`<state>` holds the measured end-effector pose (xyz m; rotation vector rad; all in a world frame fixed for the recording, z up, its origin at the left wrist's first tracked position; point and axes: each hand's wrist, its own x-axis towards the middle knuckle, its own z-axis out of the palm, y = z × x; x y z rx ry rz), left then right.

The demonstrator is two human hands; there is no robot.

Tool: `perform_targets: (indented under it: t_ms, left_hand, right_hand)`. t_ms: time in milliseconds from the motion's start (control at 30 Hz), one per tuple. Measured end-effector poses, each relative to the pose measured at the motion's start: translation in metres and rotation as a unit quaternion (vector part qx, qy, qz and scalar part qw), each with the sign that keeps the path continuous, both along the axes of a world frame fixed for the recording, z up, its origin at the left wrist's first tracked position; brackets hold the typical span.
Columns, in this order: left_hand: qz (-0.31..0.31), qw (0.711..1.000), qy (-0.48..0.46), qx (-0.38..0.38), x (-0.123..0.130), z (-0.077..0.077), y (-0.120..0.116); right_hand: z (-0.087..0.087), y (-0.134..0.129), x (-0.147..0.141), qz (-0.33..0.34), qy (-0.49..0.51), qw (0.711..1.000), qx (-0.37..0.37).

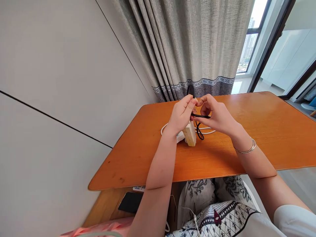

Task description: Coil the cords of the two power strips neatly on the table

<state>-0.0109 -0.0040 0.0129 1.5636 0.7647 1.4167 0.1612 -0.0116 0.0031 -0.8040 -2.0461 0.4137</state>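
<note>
The black cord spans my two hands above the orange-brown table, a loop rising beyond my left fingers, a slack bend lying beside the pale block; I judge the step in hand to be working the cord between my fingers, the next move calling for a steady left hold and controlled slack. My left hand closes on the loop's base, palm inward; my right hand, wrist angled inward, grips the cord with curled fingers.
</note>
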Motion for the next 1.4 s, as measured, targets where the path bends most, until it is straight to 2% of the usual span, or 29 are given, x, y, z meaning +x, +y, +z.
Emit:
perform_targets:
  t_ms: [100, 233, 300, 400, 467, 567, 767, 967, 1067, 1167, 1333, 1400]
  left_hand:
    - [-0.035, 0.998, -0.040, -0.034, -0.003, 0.004, 0.000]
    - [-0.068, 0.988, -0.088, -0.105, -0.003, 0.007, -0.001]
    - [-0.098, 0.982, -0.092, -0.133, 0.001, 0.007, -0.002]
    - [-0.164, 0.970, -0.068, -0.166, 0.007, 0.006, -0.006]
    - [-0.204, 0.958, -0.063, -0.194, 0.010, 0.006, -0.009]
    - [-0.222, 0.937, -0.109, -0.246, 0.010, 0.006, -0.012]
    - [-0.207, 0.926, -0.171, -0.265, 0.009, 0.007, -0.010]
    - [-0.209, 0.933, -0.133, -0.261, 0.007, 0.009, -0.011]
    - [-0.225, 0.933, -0.118, -0.253, 0.007, 0.010, -0.011]
    - [-0.230, 0.929, -0.127, -0.259, 0.007, 0.012, -0.011]
    - [-0.217, 0.918, -0.173, -0.283, 0.005, 0.015, -0.011]
    - [-0.221, 0.916, -0.175, -0.286, 0.004, 0.015, -0.011]
  right_hand:
    - [0.006, 0.005, 0.013, 0.070, -0.012, 0.996, -0.052]
    - [0.012, 0.010, 0.023, 0.188, -0.008, 0.976, -0.109]
    - [0.012, 0.011, 0.022, 0.176, 0.058, 0.978, -0.097]
    - [0.009, 0.016, 0.018, 0.086, 0.172, 0.981, -0.034]
    - [0.006, 0.021, 0.016, 0.038, 0.186, 0.982, -0.009]
    - [0.002, 0.029, 0.018, 0.007, 0.148, 0.989, -0.001]
    - [0.000, 0.028, 0.022, 0.080, 0.099, 0.989, -0.076]
    - [0.001, 0.022, 0.019, 0.029, 0.067, 0.997, -0.032]
    - [0.002, 0.020, 0.018, 0.027, 0.059, 0.998, -0.022]
    - [0.002, 0.020, 0.019, 0.038, 0.067, 0.997, -0.024]
    - [0.000, 0.028, 0.025, 0.101, 0.094, 0.987, -0.080]
    - [-0.002, 0.030, 0.026, 0.101, 0.100, 0.986, -0.087]
